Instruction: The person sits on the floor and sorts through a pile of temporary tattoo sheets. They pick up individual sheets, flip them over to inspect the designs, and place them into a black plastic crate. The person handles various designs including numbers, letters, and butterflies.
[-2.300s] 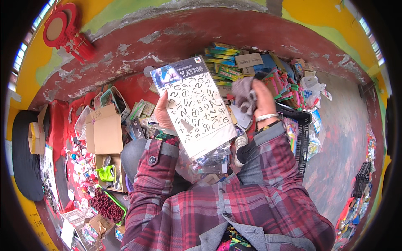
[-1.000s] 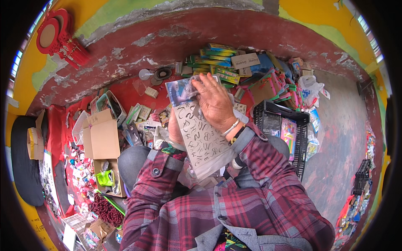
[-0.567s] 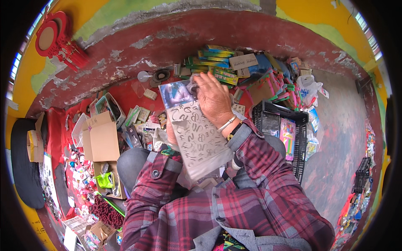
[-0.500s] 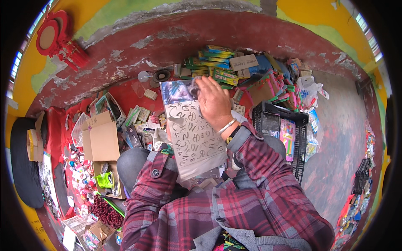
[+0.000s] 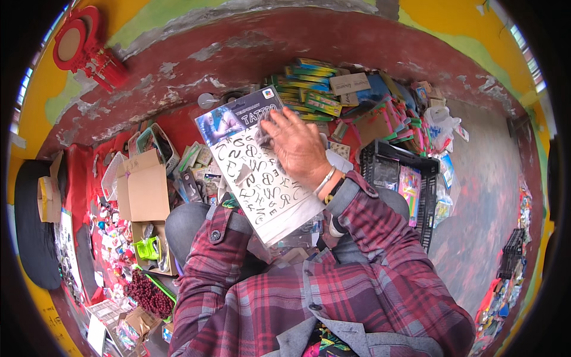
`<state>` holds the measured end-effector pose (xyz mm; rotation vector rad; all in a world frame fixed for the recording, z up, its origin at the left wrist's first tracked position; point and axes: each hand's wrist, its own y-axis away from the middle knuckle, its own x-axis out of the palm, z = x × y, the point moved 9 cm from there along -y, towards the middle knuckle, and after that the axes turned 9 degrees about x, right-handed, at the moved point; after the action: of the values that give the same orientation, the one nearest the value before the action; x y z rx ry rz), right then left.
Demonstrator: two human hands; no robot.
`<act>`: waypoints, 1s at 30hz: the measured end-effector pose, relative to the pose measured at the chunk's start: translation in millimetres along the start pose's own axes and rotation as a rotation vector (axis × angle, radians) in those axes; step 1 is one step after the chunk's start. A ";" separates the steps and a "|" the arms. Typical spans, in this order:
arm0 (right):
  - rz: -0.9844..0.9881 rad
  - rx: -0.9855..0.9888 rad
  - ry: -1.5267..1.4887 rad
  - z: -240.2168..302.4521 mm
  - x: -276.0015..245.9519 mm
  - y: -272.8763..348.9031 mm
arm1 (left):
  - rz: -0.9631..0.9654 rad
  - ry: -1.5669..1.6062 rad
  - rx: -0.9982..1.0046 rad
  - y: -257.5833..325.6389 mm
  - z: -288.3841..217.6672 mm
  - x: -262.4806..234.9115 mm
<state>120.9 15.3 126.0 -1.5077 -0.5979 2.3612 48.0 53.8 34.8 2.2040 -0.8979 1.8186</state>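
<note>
A temporary tattoo sheet [image 5: 262, 184] in a clear sleeve, covered with black curly letters, is held up tilted in front of my lap. Its dark header with a blue picture points away from me. My left forearm [image 5: 221, 235] goes behind the sheet's lower left side; the hand is hidden there, bearing the sheet from beneath. My right hand [image 5: 300, 149], a bangle at its wrist, presses a crumpled dark grey cloth [image 5: 263, 138] on the sheet just below the header. Its fingers are bent over the cloth. A small grey patch lies on the letters at the middle.
On the left stand an open cardboard box [image 5: 143, 196], a white-and-green basket [image 5: 157, 146] and dark red beads [image 5: 146, 294]. To the right is a black plastic crate [image 5: 425, 208] with packets. Stacked colourful boxes [image 5: 309, 89] lie against the red wall [image 5: 267, 47].
The sheet has turned counterclockwise, its header swinging left and coming into fuller view. My right hand with the cloth has slid slightly left and down.
</note>
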 end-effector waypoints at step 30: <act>-0.059 -0.082 0.094 12.4 0.4 1.6 | 0.139 -0.042 0.209 -5.5 -51.7 -10.2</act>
<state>109.5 11.6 129.5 -1.6030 -0.7143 2.2338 6.3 86.1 39.9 2.3646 -0.9282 2.0206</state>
